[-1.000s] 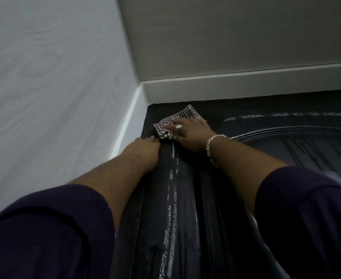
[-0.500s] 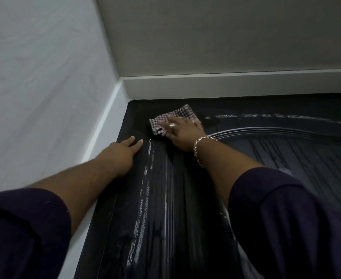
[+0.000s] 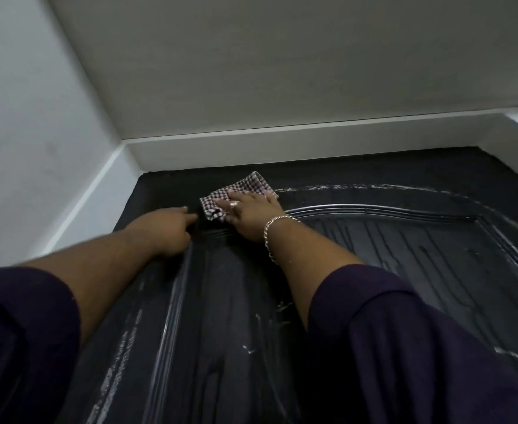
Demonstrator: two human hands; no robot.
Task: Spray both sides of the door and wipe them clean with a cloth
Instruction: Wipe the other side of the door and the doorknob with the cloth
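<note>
While the left hand [image 3: 163, 231] is laid on the black door [image 3: 374, 270] with fingers extended, the checked cloth [image 3: 236, 194] is pressed flat near the door's top edge by the right hand [image 3: 251, 214], fingers spread.

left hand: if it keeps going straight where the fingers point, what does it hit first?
Most likely the cloth: the left hand points up-right along the door, fingertips just short of the cloth's near corner, under the right hand. The hand is blurred, so the gap is uncertain.
</note>
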